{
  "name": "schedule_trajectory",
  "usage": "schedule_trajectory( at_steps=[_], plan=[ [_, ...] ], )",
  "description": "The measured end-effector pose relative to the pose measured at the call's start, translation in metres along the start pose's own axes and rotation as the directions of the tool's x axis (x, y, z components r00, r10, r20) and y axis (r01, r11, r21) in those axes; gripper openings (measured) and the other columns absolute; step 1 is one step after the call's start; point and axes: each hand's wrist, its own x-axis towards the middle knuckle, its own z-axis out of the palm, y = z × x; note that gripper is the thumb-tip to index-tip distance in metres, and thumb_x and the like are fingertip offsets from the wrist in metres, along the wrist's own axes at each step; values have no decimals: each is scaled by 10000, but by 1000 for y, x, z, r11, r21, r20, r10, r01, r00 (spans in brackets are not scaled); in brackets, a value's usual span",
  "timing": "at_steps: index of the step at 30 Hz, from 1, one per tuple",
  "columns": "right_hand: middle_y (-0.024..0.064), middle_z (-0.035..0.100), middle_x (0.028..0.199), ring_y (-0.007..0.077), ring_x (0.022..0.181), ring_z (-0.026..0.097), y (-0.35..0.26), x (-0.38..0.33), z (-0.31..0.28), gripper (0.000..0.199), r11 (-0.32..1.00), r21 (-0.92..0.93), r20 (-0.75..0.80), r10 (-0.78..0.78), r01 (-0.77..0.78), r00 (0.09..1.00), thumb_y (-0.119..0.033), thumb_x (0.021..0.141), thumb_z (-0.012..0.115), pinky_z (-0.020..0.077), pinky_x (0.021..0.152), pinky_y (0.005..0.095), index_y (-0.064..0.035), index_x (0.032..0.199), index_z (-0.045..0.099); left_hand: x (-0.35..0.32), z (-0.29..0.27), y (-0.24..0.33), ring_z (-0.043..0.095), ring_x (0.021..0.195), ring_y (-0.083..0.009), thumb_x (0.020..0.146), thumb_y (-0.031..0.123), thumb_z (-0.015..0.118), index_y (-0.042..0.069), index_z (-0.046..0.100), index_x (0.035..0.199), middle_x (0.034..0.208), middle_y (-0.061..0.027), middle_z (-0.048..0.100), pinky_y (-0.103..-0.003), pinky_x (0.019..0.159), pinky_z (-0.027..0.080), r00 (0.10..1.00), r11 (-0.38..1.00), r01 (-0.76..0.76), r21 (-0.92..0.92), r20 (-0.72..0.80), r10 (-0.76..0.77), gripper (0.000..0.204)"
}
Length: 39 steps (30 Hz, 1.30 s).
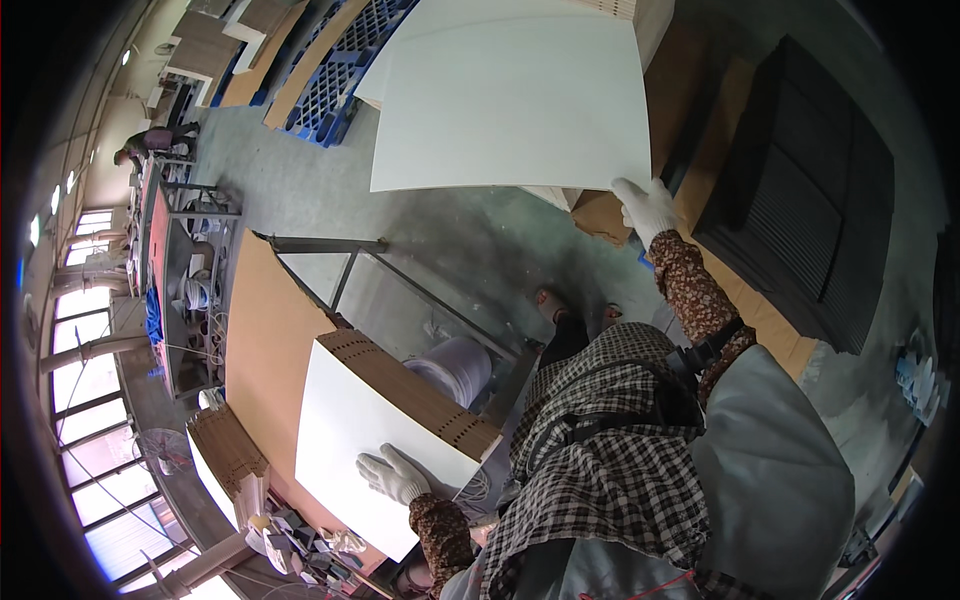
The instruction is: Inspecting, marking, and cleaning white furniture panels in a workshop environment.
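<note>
My right hand (648,208), in a white glove, is at the near right corner of a large white cardboard sheet (510,105). Its fingers close over the edge there; the thumb side is partly hidden. The sheet lies over a pile whose brown edges show beneath it. Lower left, my gloved left hand (394,474) rests flat with fingers stretched on the white top of a stack of cardboard sheets (345,420). That stack has brown, notched sides and sits on a brown-topped table (262,340).
A tall pile of dark grey sheets (800,200) stands at the right. Blue plastic pallets (345,70) lie at the far left. Beside the table's metal frame is a pale round bucket (452,370). Another smaller cardboard stack (225,450) and a distant person (155,142) are at left.
</note>
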Motion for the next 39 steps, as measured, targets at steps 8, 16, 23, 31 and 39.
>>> schedule_trajectory(
  at_steps=[8,16,23,31,39],
  plan=[
    [124,726,1093,233,1043,702,8,-4,-20,604,855,-476,62,-202,207,977,-288,770,820,547,948,379,-17,1252,577,2,0,-1,205,1570,-364,1045,556,452,-16,297,1604,1676,-236,267,-497,1278,129,1000,1000,3,14,-1,-3,814],
    [122,728,1079,229,1038,701,-7,-2,0,646,990,-116,1,83,-83,997,-335,776,836,549,917,379,48,1219,564,1,1,-4,222,1559,-375,1038,581,435,-18,315,1595,1676,-235,262,-492,1273,134,1000,1000,3,9,-12,-3,826],
    [160,720,1163,242,1122,690,-9,-14,-15,687,732,-641,42,-266,230,963,-396,777,827,528,985,374,36,1243,566,0,1,-3,216,1563,-372,1050,529,459,-14,297,1602,1671,-244,269,-497,1276,131,1000,1000,1,10,-11,-1,791],
    [185,716,1184,262,1133,693,-25,-24,-1,701,885,-429,-24,-214,183,977,-429,809,825,522,1001,380,60,1242,569,1,1,-1,214,1562,-377,1054,526,449,-18,297,1600,1669,-246,268,-497,1276,132,1000,1000,-2,18,-3,2,785],
    [175,705,1198,285,1126,691,-2,-3,-15,649,784,-567,44,-278,253,960,-383,788,825,524,997,384,13,1233,568,3,4,-6,233,1554,-381,1053,526,456,-19,309,1594,1662,-249,281,-493,1272,151,1000,999,-11,32,-18,12,783]
  ],
)
